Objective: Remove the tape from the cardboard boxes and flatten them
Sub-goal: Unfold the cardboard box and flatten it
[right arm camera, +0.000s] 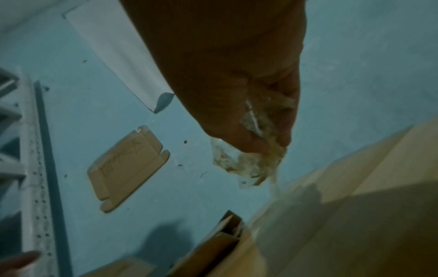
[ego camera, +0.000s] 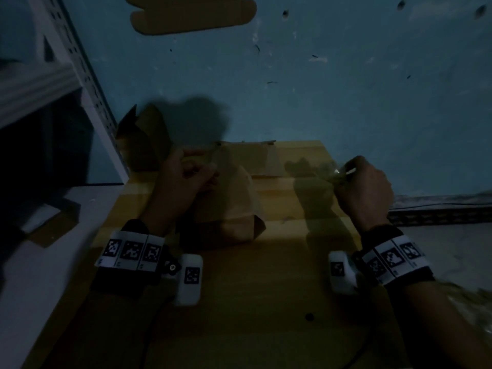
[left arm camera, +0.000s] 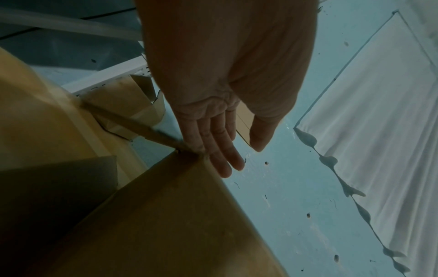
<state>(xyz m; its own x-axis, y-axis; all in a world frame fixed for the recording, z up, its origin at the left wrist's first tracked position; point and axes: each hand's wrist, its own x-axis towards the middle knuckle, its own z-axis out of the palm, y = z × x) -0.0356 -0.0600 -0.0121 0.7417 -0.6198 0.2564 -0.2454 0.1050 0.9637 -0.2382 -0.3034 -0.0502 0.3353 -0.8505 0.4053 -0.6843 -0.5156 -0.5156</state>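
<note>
Now the right hand [right arm camera: 251, 112] grips crumpled clear tape [right arm camera: 249, 163] above the brown cardboard box [ego camera: 266, 262], while the left hand [left arm camera: 213, 131] presses straight fingers on its far edge.

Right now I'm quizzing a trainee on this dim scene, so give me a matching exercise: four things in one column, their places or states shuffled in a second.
Things:
1. crumpled clear tape wad
2. left hand
3. large brown cardboard box
4. flattened tan cardboard piece

States:
A. lies alone on the blue floor
B. fingers straight, touching a box edge
C. under both hands
D. gripped in the right hand

Pairs: 1-D, 2-B, 3-C, 4-A
</note>
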